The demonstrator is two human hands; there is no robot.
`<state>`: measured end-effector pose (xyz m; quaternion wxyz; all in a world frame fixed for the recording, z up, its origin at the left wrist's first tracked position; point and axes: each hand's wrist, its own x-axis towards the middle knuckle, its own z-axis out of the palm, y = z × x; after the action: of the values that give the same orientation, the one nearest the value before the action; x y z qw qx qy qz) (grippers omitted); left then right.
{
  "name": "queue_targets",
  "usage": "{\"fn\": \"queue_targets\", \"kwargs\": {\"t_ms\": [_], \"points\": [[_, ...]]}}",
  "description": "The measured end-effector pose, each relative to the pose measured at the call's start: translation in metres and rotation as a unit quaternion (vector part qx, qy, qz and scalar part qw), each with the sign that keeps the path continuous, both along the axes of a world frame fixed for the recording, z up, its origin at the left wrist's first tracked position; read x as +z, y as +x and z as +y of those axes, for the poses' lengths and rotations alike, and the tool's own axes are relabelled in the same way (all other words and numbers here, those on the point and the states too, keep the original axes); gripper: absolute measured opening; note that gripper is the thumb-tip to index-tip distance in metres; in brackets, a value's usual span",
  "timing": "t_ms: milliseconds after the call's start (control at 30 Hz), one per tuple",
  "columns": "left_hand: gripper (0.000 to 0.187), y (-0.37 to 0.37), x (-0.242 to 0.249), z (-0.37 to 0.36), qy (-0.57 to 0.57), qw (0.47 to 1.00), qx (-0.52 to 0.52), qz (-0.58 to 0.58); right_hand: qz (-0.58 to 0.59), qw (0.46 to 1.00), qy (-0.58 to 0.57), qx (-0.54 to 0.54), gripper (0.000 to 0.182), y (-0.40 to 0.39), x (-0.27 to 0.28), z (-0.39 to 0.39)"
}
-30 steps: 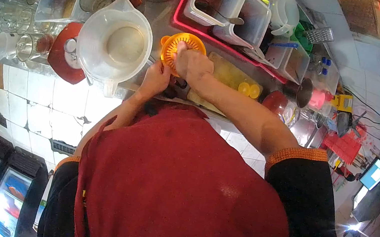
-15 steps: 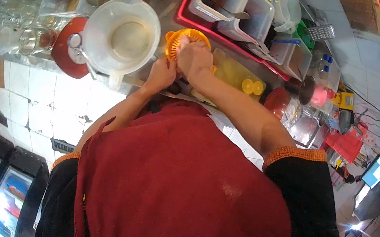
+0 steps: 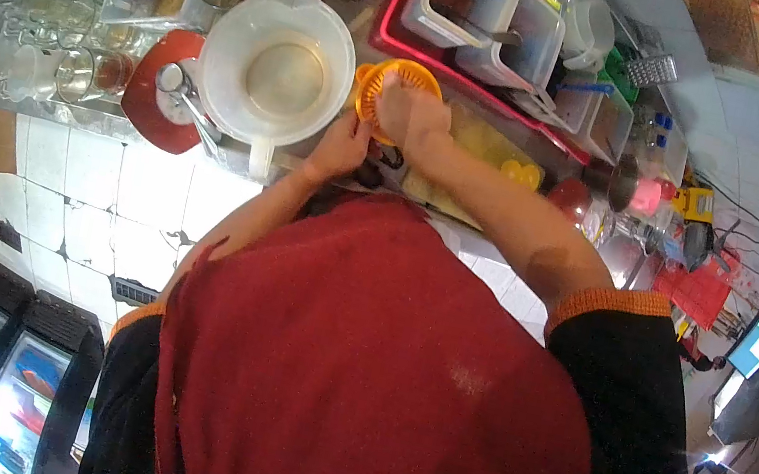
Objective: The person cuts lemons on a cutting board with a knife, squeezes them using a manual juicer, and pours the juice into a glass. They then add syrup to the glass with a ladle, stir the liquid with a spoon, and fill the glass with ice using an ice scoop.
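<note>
Hands at an orange juicer (image 3: 376, 86) near the front edge of the steel desk (image 3: 354, 21): the right hand (image 3: 412, 121) bears down curled on its top, hiding whatever lies beneath, so its grasp cannot be told; the left hand (image 3: 345, 145) appears to grip the near rim. Little but the camera's angle has changed in the past second, suggesting the pressing goes on. A white pitcher (image 3: 236, 59) stands just left; two yellow halves (image 3: 521, 174) rest right, on a board (image 3: 484, 136).
</note>
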<state>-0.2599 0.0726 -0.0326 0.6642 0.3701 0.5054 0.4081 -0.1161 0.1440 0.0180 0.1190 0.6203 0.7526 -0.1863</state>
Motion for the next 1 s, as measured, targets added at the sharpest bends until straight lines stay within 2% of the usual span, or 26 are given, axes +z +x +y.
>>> {"fn": "queue_targets", "kwargs": {"t_ms": [33,67,100,167,233,300,333,400,433,500,533,600,633,700,733,800,933,1000], "points": [[0.027,0.001,-0.001,-0.001,-0.007,1.0,0.009,-0.016,0.115,0.989,0.024,0.089,0.039,0.015,0.011,0.015],[0.027,0.0,0.011,0.0,-0.013,0.999,0.011,-0.035,0.23,0.956,0.053,0.175,0.041,0.02,0.022,0.025],[0.027,-0.001,0.016,-0.001,-0.011,0.999,0.003,-0.036,0.229,0.957,0.057,0.168,0.041,0.018,0.033,0.025],[0.027,0.0,0.019,0.002,-0.017,0.998,0.005,-0.061,0.131,0.988,-0.048,0.072,0.042,0.013,0.053,0.024],[0.027,0.0,0.016,0.007,-0.019,0.998,0.01,-0.063,0.137,0.987,-0.029,0.078,0.04,0.019,0.047,0.011],[0.028,0.003,0.016,0.0,-0.028,0.998,0.001,-0.056,0.152,0.979,0.071,0.118,0.041,0.027,0.041,-0.003],[0.029,0.001,0.016,0.002,-0.027,0.998,0.001,-0.055,0.155,0.979,0.081,0.11,0.041,0.024,0.057,-0.003],[0.03,0.001,0.016,0.001,-0.029,0.998,-0.006,-0.053,0.156,0.987,0.022,-0.034,0.044,0.033,0.094,-0.026],[0.031,0.0,0.016,0.002,-0.041,0.997,-0.003,-0.069,0.157,0.986,0.025,-0.04,0.044,0.043,0.098,-0.04],[0.032,-0.001,0.018,0.006,-0.051,0.995,-0.006,-0.085,0.123,0.98,0.045,-0.15,0.049,0.062,0.097,-0.063],[0.032,-0.003,0.02,0.007,-0.053,0.996,-0.015,-0.065,0.122,0.978,0.049,-0.159,0.049,0.063,0.094,-0.071],[0.034,-0.004,0.029,0.008,-0.07,0.996,-0.034,-0.035,-0.032,0.982,0.006,-0.185,0.052,0.061,0.083,-0.086],[0.034,-0.006,0.034,0.008,-0.069,0.996,-0.052,-0.037,-0.034,0.979,0.007,-0.202,0.052,0.062,0.073,-0.093],[0.034,-0.004,0.04,0.009,-0.065,0.997,-0.049,0.005,-0.033,0.986,-0.016,-0.164,0.056,0.07,0.057,-0.103],[0.034,-0.002,0.038,0.008,-0.062,0.996,-0.068,0.001,-0.038,0.982,-0.012,-0.183,0.056,0.075,0.058,-0.105],[0.033,-0.002,0.036,0.007,-0.078,0.996,-0.02,-0.042,-0.003,0.978,-0.04,-0.203,0.06,0.082,0.062,-0.105],[0.032,-0.003,0.035,0.008,-0.094,0.995,-0.031,-0.031,0.026,0.98,-0.008,-0.198,0.061,0.109,0.066,-0.113],[0.032,-0.005,0.031,0.007,-0.116,0.993,-0.019,-0.014,0.124,0.935,0.079,-0.324,0.064,0.128,0.077,-0.117]]}}
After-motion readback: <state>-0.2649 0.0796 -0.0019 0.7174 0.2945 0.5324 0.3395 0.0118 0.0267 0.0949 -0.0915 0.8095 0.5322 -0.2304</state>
